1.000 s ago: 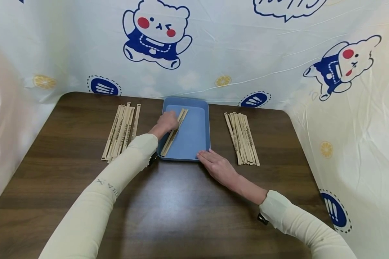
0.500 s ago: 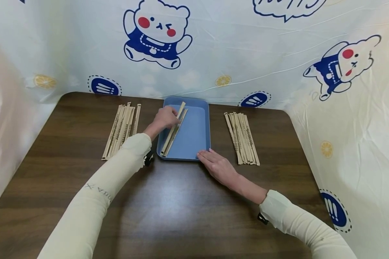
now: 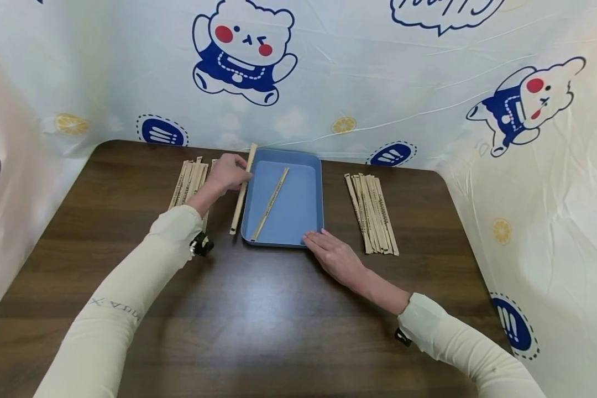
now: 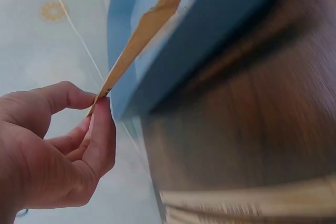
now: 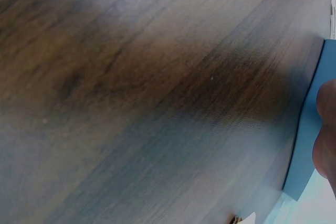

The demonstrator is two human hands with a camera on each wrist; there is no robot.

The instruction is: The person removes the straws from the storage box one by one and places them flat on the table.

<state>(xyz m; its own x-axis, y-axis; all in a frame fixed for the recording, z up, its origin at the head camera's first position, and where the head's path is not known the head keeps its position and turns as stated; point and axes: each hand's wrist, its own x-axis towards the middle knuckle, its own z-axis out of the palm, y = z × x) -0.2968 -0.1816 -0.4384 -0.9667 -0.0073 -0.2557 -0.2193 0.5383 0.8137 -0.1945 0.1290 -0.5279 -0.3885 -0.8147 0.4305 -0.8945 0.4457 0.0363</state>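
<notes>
My left hand pinches a thin paper-wrapped stick between thumb and fingers, over the left side of a blue tray. In the left wrist view, the flat brown wrapper of this stick slants up from the fingertips, across the tray wall. Inside the tray lies one other printed wrapped stick, at an angle. My right hand has its fingers straight and rests on the tray's near right corner. The right wrist view catches only part of its fingers against the blue tray wall.
To the left lies a row of several wrapped sticks, partly hidden by the left forearm. Another bundle of several wrapped sticks lies right of the tray. A printed curtain hangs behind the dark wooden table.
My left hand has lifted one wrapped stick out of the tray and carried it left to the tray's left edge. The other stick stays in the tray. The right hand has not moved.
</notes>
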